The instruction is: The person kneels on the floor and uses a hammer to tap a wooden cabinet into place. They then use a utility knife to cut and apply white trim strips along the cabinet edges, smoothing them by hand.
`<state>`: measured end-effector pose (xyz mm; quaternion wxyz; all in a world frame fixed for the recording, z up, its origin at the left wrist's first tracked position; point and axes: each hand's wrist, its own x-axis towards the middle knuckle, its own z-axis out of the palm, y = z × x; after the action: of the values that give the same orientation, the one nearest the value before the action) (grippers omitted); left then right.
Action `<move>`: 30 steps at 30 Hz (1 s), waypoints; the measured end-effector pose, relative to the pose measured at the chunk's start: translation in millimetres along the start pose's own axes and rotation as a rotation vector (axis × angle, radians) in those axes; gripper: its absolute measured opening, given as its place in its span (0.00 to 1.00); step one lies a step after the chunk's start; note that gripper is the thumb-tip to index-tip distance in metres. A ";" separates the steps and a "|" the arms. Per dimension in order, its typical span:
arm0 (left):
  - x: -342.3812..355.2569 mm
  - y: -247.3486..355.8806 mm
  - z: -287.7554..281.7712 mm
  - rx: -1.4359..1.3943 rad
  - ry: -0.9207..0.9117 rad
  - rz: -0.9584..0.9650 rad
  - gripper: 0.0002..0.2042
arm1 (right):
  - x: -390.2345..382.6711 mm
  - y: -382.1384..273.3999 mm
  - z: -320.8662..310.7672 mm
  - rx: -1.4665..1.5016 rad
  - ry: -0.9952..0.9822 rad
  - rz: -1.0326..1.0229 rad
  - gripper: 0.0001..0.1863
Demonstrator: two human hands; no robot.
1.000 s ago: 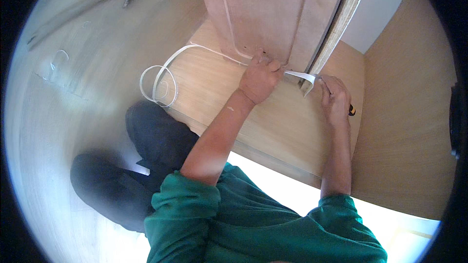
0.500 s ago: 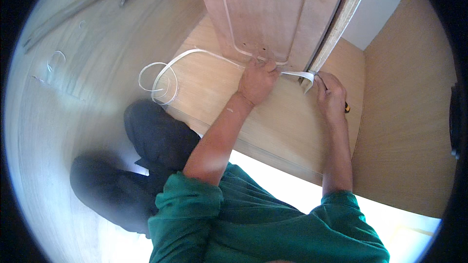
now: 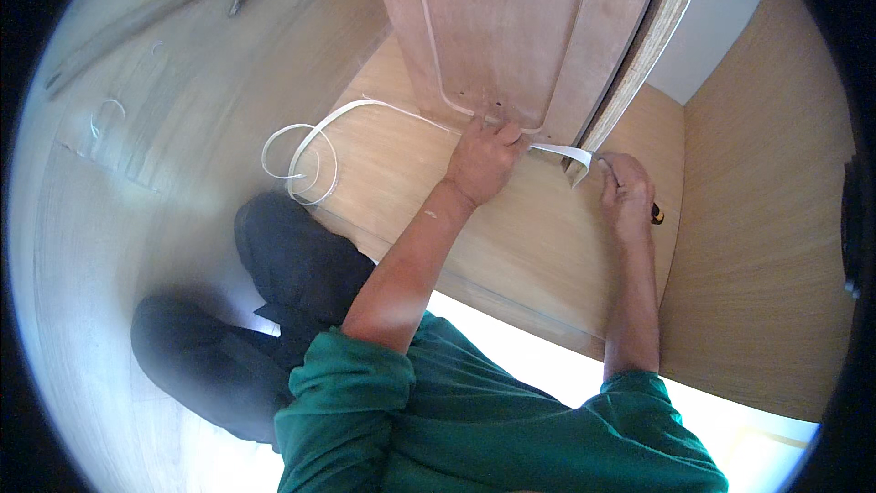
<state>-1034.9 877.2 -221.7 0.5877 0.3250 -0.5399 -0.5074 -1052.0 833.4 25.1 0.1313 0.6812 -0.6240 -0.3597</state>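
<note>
The hands work at the centre and right of centre: the left hand (image 3: pixel 484 161), its fingers curled, is closed over a white strip (image 3: pixel 560 152) at the foot of a reddish panel (image 3: pixel 511 27); the right hand (image 3: pixel 630 194) grips a tool with a black-and-yellow end (image 3: pixel 657 214). The strip bends up near the tool's tip and loops out left of centre across a wooden board (image 3: pixel 525 242). A hammer (image 3: pixel 151 23) lies upper left.
</note>
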 end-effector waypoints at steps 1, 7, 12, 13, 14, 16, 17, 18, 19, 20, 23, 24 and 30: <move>-2.4 1.0 2.5 -0.015 0.002 -0.004 0.14 | 2.0 -5.1 1.4 -0.010 -0.004 -0.010 0.04; -10.0 -5.1 5.3 0.101 0.065 0.025 0.11 | 5.5 -9.9 0.8 -0.015 -0.098 0.007 0.04; -6.7 -2.7 -2.1 0.031 -0.100 -0.046 0.13 | 7.8 -16.1 -9.4 -0.082 -0.144 0.058 0.07; -6.2 -2.6 -2.2 0.039 -0.155 -0.073 0.14 | 12.0 -26.2 -17.1 -0.119 -0.152 0.076 0.06; -6.6 -3.2 -0.2 0.038 -0.076 -0.051 0.12 | 13.8 -31.4 -20.6 -0.156 -0.160 0.094 0.06; -8.9 -2.2 6.1 0.027 0.081 -0.005 0.10 | 1.2 -4.7 -8.6 -0.062 -0.069 0.037 0.06; -10.7 -0.6 6.8 0.022 0.078 -0.001 0.10 | -2.8 3.9 -5.0 -0.009 -0.026 0.006 0.06; -12.2 1.5 7.7 0.018 0.076 0.003 0.10 | -8.0 9.3 -4.0 -0.021 -0.052 0.044 0.06; -10.5 0.5 7.4 0.018 0.077 0.014 0.11 | -9.8 10.6 -3.3 -0.032 -0.070 0.079 0.06; -9.7 -0.2 6.8 0.020 0.072 0.008 0.11 | -10.2 10.8 -2.6 -0.044 -0.087 0.115 0.06; -14.4 0.8 7.8 0.020 0.071 -0.009 0.11 | -8.0 -1.3 -2.6 -0.021 -0.017 -0.002 0.06; -15.9 1.1 8.8 0.018 0.084 -0.009 0.10 | -6.3 -9.4 -3.5 -0.068 -0.062 -0.011 0.07; -21.6 -2.8 6.1 0.098 0.016 0.014 0.11 | -4.8 -6.8 8.4 -0.096 -0.130 0.053 0.08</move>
<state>-1039.3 897.9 -229.6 0.5787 0.3536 -0.5617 -0.4739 -1052.1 841.5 16.5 0.1324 0.6324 -0.6311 -0.4292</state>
